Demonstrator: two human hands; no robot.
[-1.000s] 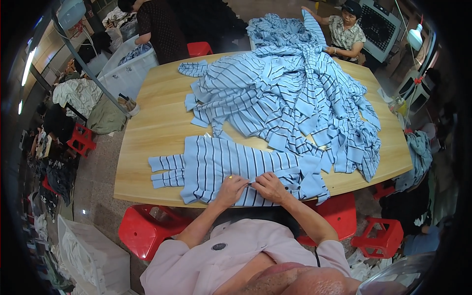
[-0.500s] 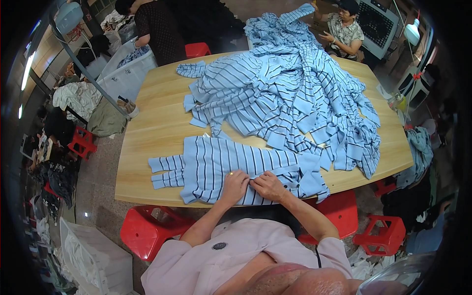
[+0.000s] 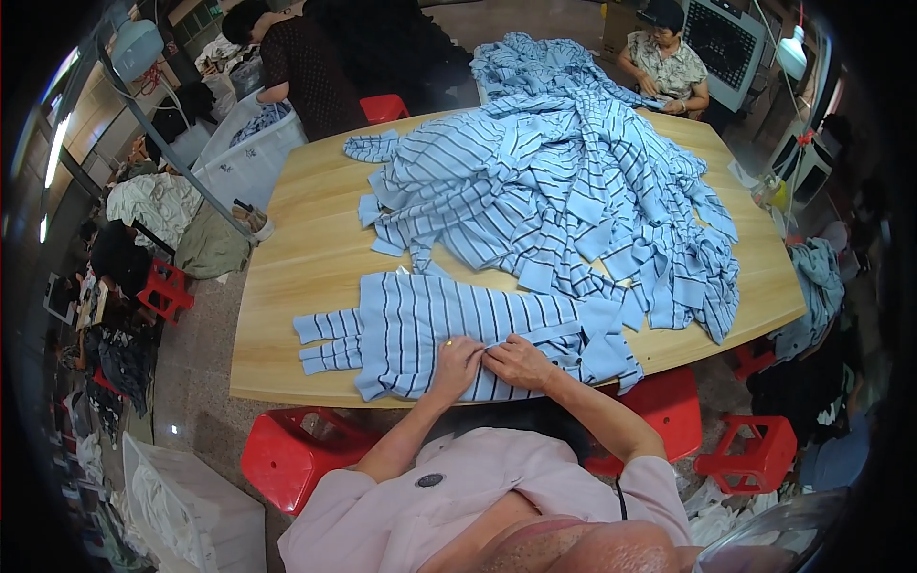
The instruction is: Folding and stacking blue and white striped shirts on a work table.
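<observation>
A light-blue knit top with dark stripes point(image 3: 411, 320) lies flat along the table's near edge, its two sleeves pointing left and its collar end to the right. My left hand point(image 3: 458, 368) is closed, its fingertips pinching the cloth along the buttoned front opening. Right beside it, my right hand point(image 3: 519, 363) is closed on the same strip, thumb and fingers pressed together. The two hands nearly touch. Dark buttons show just right of my right hand. What lies under the fingertips is hidden.
A big heap of matching striped tops point(image 3: 573, 191) covers the far part of the wooden table point(image 3: 287, 239). Red stools point(image 3: 296, 458) stand below the near edge. One co-worker point(image 3: 673, 72) sits far right; another point(image 3: 310, 67) bends over a white bin point(image 3: 253, 153).
The view has shifted slightly. My hands stay on the same strip of the top, drawn a little closer together. The seated co-worker has lowered a raised striped piece and now looks down.
</observation>
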